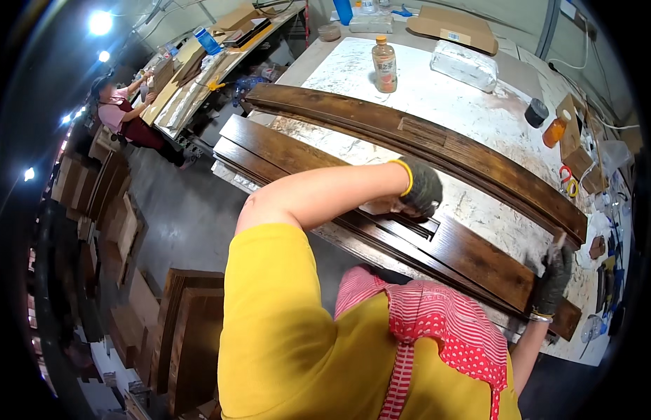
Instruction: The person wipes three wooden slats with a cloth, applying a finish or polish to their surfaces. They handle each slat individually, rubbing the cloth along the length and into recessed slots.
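Observation:
My left hand [422, 190], in a dark glove with a yellow cuff, reaches across the near dark brown wooden boards [479, 255]. Its fingers curl down over them, and what they hold, if anything, is hidden. A narrow slot [432, 227] shows in the wood beside it. My right hand [553, 283], also in a dark glove, rests by the boards' right end, its fingers stretched away from me. Beyond lies a stack of long, dark, curved wooden pieces [437, 140], close to the right fingertips.
The white, stained worktable [346, 66] carries a bottle with an orange cap [385, 66], a wrapped block [465, 64], a black jar [536, 112], an orange bottle [555, 131] and scissors [569, 183]. A person [129, 115] works at another bench. Wooden panels [192, 343] stand on the floor.

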### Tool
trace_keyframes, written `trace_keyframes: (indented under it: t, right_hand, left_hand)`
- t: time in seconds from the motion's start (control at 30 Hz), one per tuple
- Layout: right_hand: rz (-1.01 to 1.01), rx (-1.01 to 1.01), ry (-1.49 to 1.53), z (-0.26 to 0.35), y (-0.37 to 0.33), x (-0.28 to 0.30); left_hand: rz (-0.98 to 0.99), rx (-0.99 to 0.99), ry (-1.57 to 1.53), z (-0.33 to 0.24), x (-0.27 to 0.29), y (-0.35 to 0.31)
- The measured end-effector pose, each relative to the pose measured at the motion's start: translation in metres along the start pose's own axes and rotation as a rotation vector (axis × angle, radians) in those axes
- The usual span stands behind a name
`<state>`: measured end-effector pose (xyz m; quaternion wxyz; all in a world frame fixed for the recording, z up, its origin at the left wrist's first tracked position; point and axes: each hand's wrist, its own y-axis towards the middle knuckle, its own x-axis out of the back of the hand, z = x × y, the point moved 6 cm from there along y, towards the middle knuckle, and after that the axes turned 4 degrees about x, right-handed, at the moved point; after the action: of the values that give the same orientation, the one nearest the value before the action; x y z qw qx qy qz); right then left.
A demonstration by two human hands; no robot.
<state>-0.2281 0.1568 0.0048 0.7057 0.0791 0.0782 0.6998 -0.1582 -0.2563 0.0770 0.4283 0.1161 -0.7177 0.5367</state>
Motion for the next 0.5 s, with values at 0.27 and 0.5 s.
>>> trace_keyframes:
  t: [0.27,0.5]
  right_hand:
    - [-0.007,-0.004,-0.185,-0.011,-0.021,-0.006]
    - [-0.029,-0.091,-0.380,0.017,-0.044,-0.024]
  left_hand:
    - [-0.174,0.191,-0.329,0.009,-0.052,-0.027]
    - [-0.543,0.191,-0.191,-0.050,-0.052,-0.056]
